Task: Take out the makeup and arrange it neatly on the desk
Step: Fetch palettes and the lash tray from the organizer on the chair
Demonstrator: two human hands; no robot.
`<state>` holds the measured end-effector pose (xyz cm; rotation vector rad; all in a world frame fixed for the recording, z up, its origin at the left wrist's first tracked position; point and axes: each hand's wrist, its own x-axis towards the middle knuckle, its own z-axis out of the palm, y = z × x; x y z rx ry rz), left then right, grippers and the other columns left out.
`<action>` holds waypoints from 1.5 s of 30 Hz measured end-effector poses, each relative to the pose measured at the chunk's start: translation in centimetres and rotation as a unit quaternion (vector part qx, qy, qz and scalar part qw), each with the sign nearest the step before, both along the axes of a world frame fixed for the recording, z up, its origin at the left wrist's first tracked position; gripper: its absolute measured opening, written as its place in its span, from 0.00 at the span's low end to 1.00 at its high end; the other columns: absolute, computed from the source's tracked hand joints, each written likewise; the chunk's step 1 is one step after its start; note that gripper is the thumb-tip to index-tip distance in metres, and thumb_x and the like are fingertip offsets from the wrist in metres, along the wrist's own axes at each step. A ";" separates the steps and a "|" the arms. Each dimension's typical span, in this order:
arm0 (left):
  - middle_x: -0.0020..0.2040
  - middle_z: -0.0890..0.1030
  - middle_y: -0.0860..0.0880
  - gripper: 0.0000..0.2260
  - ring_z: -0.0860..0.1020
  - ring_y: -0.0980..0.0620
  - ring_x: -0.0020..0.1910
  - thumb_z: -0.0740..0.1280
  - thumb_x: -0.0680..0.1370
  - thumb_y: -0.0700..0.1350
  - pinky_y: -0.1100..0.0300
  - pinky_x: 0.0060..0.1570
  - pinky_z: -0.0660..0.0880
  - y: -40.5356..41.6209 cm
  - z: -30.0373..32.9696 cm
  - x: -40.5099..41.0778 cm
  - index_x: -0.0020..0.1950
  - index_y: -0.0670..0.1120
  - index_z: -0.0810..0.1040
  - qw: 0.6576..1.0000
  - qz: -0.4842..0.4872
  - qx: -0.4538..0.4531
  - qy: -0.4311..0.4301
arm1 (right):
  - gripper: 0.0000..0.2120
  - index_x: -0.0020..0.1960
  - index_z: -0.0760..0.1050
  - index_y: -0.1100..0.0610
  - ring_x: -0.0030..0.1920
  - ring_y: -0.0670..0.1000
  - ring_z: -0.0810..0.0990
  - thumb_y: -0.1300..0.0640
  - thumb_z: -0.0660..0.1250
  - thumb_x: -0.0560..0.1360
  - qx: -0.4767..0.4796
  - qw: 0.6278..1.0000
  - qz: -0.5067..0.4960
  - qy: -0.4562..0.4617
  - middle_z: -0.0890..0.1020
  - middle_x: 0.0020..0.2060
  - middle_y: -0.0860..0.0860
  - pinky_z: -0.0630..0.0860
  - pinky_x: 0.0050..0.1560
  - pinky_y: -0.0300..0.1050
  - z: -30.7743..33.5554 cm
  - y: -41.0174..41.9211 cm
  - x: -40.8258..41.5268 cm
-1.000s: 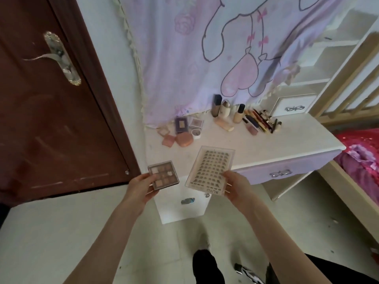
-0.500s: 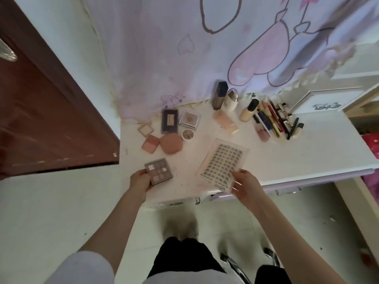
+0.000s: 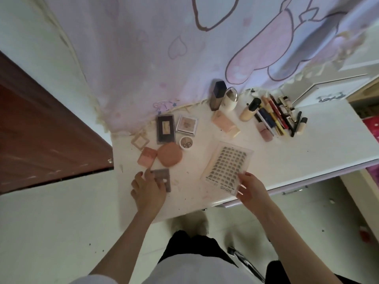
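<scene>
Holding a small eyeshadow palette (image 3: 163, 178) against the white desk (image 3: 307, 152), the left hand (image 3: 148, 190) lies over its near half with fingers curled round its edges, just in front of a pink square compact (image 3: 147, 157) and a round orange compact (image 3: 169, 154). The right hand (image 3: 251, 188) pinches the near corner of a clear lash tray (image 3: 226, 168), thumb on top, the tray lying flat or nearly so on the desk toward its front edge. Behind stand a dark palette (image 3: 165, 129), a square pale compact (image 3: 187, 125), a small round jar (image 3: 186, 143), two bottles (image 3: 223, 98) against the curtain (image 3: 143, 48), and a row of pencils (image 3: 276, 115).
</scene>
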<state>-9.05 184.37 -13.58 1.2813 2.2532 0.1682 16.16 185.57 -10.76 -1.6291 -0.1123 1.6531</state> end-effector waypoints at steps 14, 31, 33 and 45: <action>0.77 0.45 0.48 0.27 0.45 0.46 0.75 0.56 0.80 0.53 0.48 0.72 0.47 6.6 0.3 18.3 0.76 0.51 0.49 0.908 -0.418 -0.030 -0.006 | 0.08 0.56 0.70 0.58 0.39 0.51 0.76 0.59 0.56 0.81 0.045 0.945 -0.323 0.007 0.75 0.40 0.51 0.77 0.37 0.45 1.3 1.0 17.0; 0.71 0.25 0.49 0.41 0.30 0.43 0.72 0.57 0.75 0.64 0.31 0.67 0.46 9.0 -3.7 28.9 0.69 0.57 0.25 0.908 -0.373 -0.169 0.086 | 0.08 0.52 0.71 0.60 0.37 0.54 0.76 0.66 0.54 0.79 -0.003 0.970 -0.240 -0.033 0.76 0.37 0.55 0.73 0.36 0.47 -1.5 15.5 34.2; 0.71 0.25 0.49 0.42 0.30 0.43 0.72 0.56 0.75 0.64 0.31 0.67 0.46 9.0 -3.6 28.9 0.66 0.56 0.23 0.907 -0.373 -0.171 0.091 | 0.10 0.56 0.72 0.62 0.43 0.55 0.78 0.66 0.56 0.78 -0.005 0.973 -0.227 -0.047 0.77 0.40 0.56 0.76 0.44 0.49 -1.6 16.0 34.5; 0.75 0.34 0.52 0.31 0.36 0.46 0.74 0.56 0.78 0.59 0.40 0.71 0.46 8.2 -2.1 28.2 0.76 0.56 0.43 0.910 -0.386 -0.141 0.045 | 0.22 0.72 0.62 0.61 0.68 0.56 0.67 0.54 0.57 0.80 0.044 0.877 0.146 -0.455 0.69 0.68 0.56 0.65 0.68 0.52 -2.1 11.5 31.7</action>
